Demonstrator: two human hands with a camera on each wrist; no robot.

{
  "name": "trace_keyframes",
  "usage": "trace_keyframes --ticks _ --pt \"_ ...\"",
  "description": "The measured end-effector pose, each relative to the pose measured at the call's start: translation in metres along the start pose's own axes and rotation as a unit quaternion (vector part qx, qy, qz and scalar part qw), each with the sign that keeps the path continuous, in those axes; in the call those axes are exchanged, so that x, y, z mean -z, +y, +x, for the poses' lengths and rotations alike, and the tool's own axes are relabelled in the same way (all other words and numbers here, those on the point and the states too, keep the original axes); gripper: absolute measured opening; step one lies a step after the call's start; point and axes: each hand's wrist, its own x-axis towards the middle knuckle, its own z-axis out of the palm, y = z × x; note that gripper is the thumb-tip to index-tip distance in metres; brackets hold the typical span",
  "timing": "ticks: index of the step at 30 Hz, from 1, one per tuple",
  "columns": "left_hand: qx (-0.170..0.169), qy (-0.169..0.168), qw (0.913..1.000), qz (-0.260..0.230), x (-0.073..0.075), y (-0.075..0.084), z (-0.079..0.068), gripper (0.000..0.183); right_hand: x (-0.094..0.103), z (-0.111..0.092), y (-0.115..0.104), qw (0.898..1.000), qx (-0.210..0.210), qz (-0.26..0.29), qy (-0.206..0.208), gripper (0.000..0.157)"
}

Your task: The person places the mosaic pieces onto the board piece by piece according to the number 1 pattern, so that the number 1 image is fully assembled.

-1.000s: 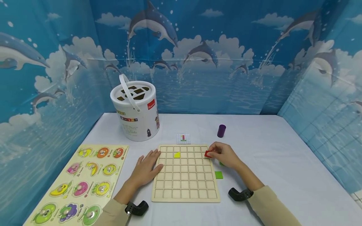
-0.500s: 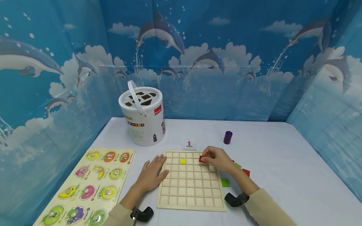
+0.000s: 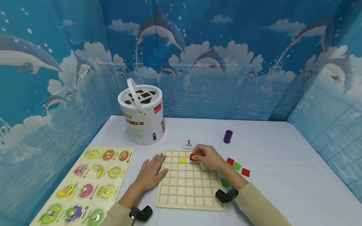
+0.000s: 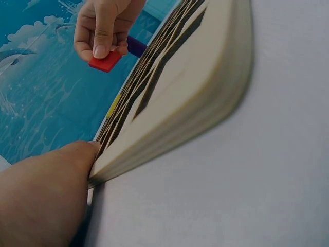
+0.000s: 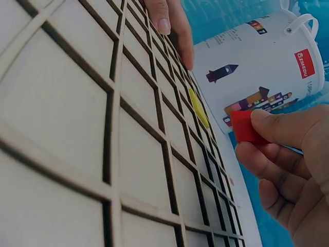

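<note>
Between thumb and fingers, my right hand [image 3: 207, 156] pinches a red square tile [image 5: 244, 126] just above the wooden grid board [image 3: 181, 188]. In the left wrist view the red tile [image 4: 105, 62] hangs over the board's surface. A yellow piece with a slanted side [image 3: 182, 159] lies in a cell of the second row, left of the held tile. My left hand [image 3: 151, 172] rests with fingers spread at the board's left edge, thumb over the rim. Behind the board lies a small pattern card [image 3: 189, 143] with a printed coloured figure.
Right of the board lie red tiles [image 3: 245, 172] and green tiles [image 3: 237, 166]. A purple cylinder [image 3: 227, 137] stands at the back right. A white lidded bucket [image 3: 142, 122] stands at the back left, and a fruit puzzle board [image 3: 93, 182] lies on the left.
My right hand has carried the red tile leftward, from the board's right edge to near the yellow piece. The left hand stays at the left edge. The head view has shifted slightly.
</note>
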Motion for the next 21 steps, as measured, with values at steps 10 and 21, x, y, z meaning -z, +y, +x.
trace_keyframes --ticks 10,21 --pt "0.0 -0.007 1.0 0.003 0.003 0.001 0.003 0.063 -0.007 0.01 0.002 1.0 0.011 -0.001 -0.024 0.008" --pt "-0.007 0.003 1.0 -0.005 0.002 0.001 -0.004 0.063 -0.016 0.009 0.006 0.999 0.011 -0.019 -0.027 0.009"
